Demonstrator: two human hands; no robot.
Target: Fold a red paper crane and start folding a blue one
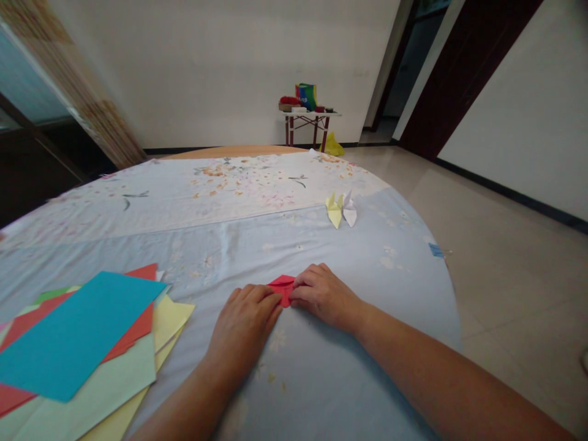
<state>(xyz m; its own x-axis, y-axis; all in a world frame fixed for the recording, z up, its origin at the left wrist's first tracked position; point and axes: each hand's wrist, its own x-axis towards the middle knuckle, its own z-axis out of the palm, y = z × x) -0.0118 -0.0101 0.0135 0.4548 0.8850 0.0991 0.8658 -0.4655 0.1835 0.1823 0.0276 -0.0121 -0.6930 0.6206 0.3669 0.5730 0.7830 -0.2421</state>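
A small piece of folded red paper [285, 293] lies on the blue part of the tablecloth, between my two hands. My left hand [250, 312] is closed on its left side, fingers pressed together at the edge. On the right side my right hand [321, 294] pinches the paper with thumb and fingers. Both hands cover parts of the paper, so its full shape is hidden. Farther off to the right stand a yellow folded paper figure [334, 211] and a white folded paper figure [350, 211], side by side, with pointed tips.
At left lies a loose pile of coloured sheets, a blue sheet [87, 331] on top and a pale green sheet [114, 380] lower down. The round table's floral cloth [257, 190] reaches its edge. A small side table [335, 114] with goods stands by the wall.
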